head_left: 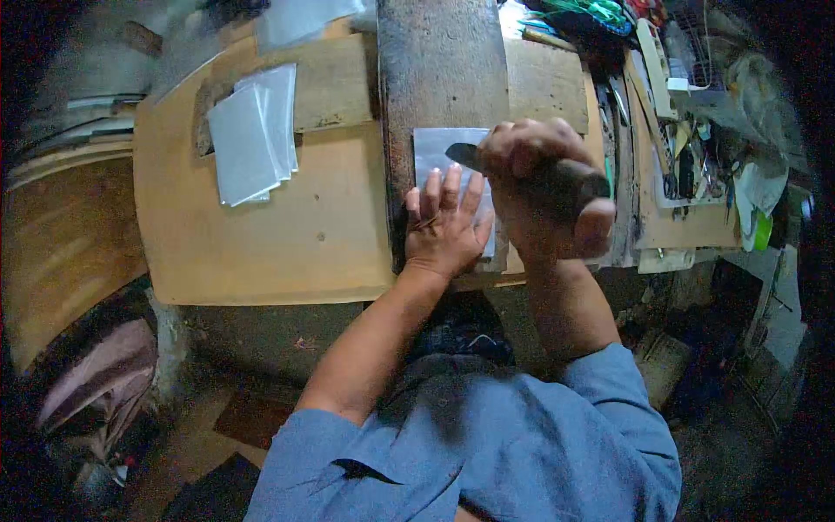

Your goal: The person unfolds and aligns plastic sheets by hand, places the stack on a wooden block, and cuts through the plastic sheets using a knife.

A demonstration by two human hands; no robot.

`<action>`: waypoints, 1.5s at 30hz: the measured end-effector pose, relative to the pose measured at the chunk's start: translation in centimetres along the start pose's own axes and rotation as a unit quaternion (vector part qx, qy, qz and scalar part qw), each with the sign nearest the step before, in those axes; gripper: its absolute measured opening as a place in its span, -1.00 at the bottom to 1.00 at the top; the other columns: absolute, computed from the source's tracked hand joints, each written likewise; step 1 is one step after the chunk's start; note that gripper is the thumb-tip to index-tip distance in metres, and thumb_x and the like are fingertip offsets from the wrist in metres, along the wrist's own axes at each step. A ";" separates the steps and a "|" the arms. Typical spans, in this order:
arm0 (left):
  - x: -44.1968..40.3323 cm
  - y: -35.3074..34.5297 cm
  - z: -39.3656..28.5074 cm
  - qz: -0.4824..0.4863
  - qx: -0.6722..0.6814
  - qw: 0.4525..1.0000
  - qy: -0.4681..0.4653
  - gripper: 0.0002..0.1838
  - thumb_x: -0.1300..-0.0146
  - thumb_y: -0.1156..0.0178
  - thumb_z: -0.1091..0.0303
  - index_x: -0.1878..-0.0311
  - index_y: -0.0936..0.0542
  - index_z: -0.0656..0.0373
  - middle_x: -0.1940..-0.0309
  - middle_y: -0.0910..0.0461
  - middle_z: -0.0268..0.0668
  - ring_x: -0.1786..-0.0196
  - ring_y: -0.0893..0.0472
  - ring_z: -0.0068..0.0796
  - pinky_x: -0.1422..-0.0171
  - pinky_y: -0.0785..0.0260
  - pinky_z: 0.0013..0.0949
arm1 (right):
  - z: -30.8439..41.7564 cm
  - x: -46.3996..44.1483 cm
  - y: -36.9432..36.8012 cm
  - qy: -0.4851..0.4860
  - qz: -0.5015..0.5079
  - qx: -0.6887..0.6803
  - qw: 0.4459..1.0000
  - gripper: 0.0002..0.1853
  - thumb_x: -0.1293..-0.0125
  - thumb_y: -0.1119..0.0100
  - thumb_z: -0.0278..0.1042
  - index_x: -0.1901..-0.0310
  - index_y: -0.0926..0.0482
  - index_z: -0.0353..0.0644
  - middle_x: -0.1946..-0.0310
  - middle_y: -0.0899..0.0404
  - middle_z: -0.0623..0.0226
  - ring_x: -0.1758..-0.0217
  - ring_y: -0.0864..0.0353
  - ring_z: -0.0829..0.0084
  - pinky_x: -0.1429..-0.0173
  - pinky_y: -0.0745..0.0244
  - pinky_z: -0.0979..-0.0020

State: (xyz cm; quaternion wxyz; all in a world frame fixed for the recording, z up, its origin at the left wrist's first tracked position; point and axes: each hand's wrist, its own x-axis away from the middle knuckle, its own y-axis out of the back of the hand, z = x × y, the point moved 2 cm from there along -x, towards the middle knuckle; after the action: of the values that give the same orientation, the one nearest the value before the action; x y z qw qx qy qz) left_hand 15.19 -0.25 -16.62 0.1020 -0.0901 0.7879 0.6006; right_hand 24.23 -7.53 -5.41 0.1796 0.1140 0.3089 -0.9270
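My left hand (pixel 448 224) lies flat with its fingers spread on a pale, silvery sheet (pixel 430 148). This sheet, maybe a stack, rests on a dark wooden board (pixel 441 65). Above the sheet's right side, my right hand (pixel 541 157) is closed round a dark tool with a thick round handle (pixel 584 184). The tool's narrow, blade-like tip (pixel 463 155) sticks out to the left over the sheet. Motion blurs the right hand, and I cannot tell whether the tip touches the sheet.
Several similar pale sheets (pixel 243 143) lie fanned out on the light wooden tabletop (pixel 261 252) at left. Another pale stack (pixel 304 19) is at the far edge. Tools crowd a tray (pixel 687 187) at right, near a green tangle of cord (pixel 600 13).
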 end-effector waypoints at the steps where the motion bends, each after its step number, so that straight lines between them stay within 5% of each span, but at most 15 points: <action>1: -0.1 -0.2 0.0 0.015 0.008 1.000 0.003 -0.39 -0.03 -0.14 -0.03 -0.18 -0.40 -0.06 -0.15 -0.29 -0.23 -0.24 -0.18 -0.16 -0.23 -0.04 -0.03 | 0.4 -0.2 -0.3 -0.026 -0.060 -0.030 0.997 -0.15 0.06 -0.16 0.50 0.26 -0.43 -0.39 0.45 -0.38 0.22 0.41 -0.35 0.32 0.31 -0.27 0.37; 6: -0.3 0.0 0.0 0.020 -0.013 1.000 0.003 -0.37 -0.05 -0.13 -0.04 -0.23 -0.37 -0.08 -0.16 -0.29 -0.24 -0.24 -0.18 -0.18 -0.23 -0.03 -0.04 | 1.9 0.0 0.6 0.017 0.107 -0.099 0.989 -0.23 0.05 -0.18 0.44 0.20 -0.41 -0.26 0.42 -0.25 0.34 0.33 -0.24 0.35 0.15 -0.19 0.32; 9: -0.5 0.2 -0.1 0.023 -0.009 1.000 0.006 -0.35 -0.05 -0.13 -0.04 -0.25 -0.36 -0.09 -0.17 -0.28 -0.24 -0.24 -0.18 -0.19 -0.23 -0.03 -0.04 | 1.8 -0.2 1.2 -0.044 -0.060 -0.011 0.997 -0.21 0.06 -0.12 0.50 0.28 -0.39 -0.25 0.46 -0.26 0.31 0.34 -0.24 0.36 0.21 -0.17 0.34; 14: -0.3 0.4 -0.1 0.014 -0.004 1.000 0.002 -0.35 -0.05 -0.13 -0.03 -0.25 -0.36 -0.09 -0.16 -0.27 -0.24 -0.23 -0.18 -0.19 -0.22 -0.04 -0.05 | 2.7 0.4 2.1 0.017 0.042 -0.016 0.999 -0.19 0.04 -0.10 0.49 0.25 -0.40 -0.31 0.48 -0.25 0.30 0.34 -0.25 0.35 0.22 -0.20 0.29; 16: -0.5 0.3 -0.2 0.006 -0.011 1.000 0.004 -0.35 -0.04 -0.14 -0.06 -0.25 -0.39 -0.12 -0.13 -0.31 -0.28 -0.21 -0.23 -0.19 -0.19 -0.06 -0.05 | 2.7 0.0 2.5 -0.025 -0.104 -0.007 0.994 -0.19 0.07 -0.11 0.51 0.26 -0.40 -0.28 0.48 -0.25 0.31 0.35 -0.25 0.35 0.22 -0.20 0.28; 25: 0.2 0.4 -0.5 -0.003 -0.029 0.999 -0.016 -0.38 -0.06 -0.17 0.01 -0.24 -0.40 -0.14 -0.14 -0.34 -0.28 -0.22 -0.26 -0.22 -0.23 -0.04 -0.07 | 2.8 0.7 2.5 0.012 -0.038 0.015 0.999 -0.25 -0.04 -0.14 0.39 0.27 -0.40 -0.36 0.47 -0.23 0.33 0.37 -0.24 0.37 0.21 -0.17 0.34; 33: 2.7 0.3 -1.6 0.023 -0.017 0.999 -0.014 -0.37 -0.04 -0.18 0.04 -0.25 -0.38 -0.13 -0.15 -0.33 -0.26 -0.26 -0.25 -0.20 -0.24 -0.07 -0.01 | 3.4 1.5 0.9 -0.009 -0.016 0.088 0.996 -0.18 0.03 -0.15 0.47 0.29 -0.35 -0.35 0.48 -0.20 0.34 0.40 -0.17 0.40 0.25 -0.13 0.34; 36: 3.0 0.1 -1.4 0.019 -0.021 0.999 -0.017 -0.37 -0.05 -0.16 0.04 -0.25 -0.35 -0.11 -0.16 -0.30 -0.24 -0.24 -0.23 -0.19 -0.20 -0.06 -0.01 | 3.2 2.2 -0.6 0.016 -0.096 -0.024 0.995 -0.17 0.05 -0.13 0.51 0.27 -0.37 -0.33 0.46 -0.26 0.30 0.38 -0.22 0.37 0.22 -0.17 0.32; 40: 3.0 0.0 -1.3 0.033 0.002 0.999 -0.020 -0.49 -0.03 -0.15 0.05 -0.10 -0.44 -0.06 -0.13 -0.32 -0.21 -0.24 -0.25 -0.17 -0.21 -0.05 0.00 | 2.1 2.4 -1.8 -0.061 0.013 0.022 0.998 -0.13 0.09 -0.09 0.58 0.23 -0.40 -0.28 0.41 -0.35 0.24 0.33 -0.29 0.32 0.11 -0.25 0.28; 45: 3.2 0.1 -1.3 0.058 0.045 0.997 0.004 -0.53 -0.07 -0.10 0.06 -0.06 -0.47 0.01 -0.16 -0.30 -0.19 -0.28 -0.20 -0.16 -0.26 -0.01 0.02 | -0.9 1.8 -2.2 0.019 0.006 -0.029 0.999 -0.07 0.03 -0.04 0.58 0.23 -0.48 -0.42 0.37 -0.48 0.16 0.34 -0.46 0.35 0.34 -0.43 0.36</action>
State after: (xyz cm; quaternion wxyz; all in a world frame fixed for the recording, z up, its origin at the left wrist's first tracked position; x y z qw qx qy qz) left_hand 12.00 -1.55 -17.07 0.0675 -0.0424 0.8186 0.5688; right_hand 21.74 -5.78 -5.53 0.1823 0.1283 0.3386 -0.9141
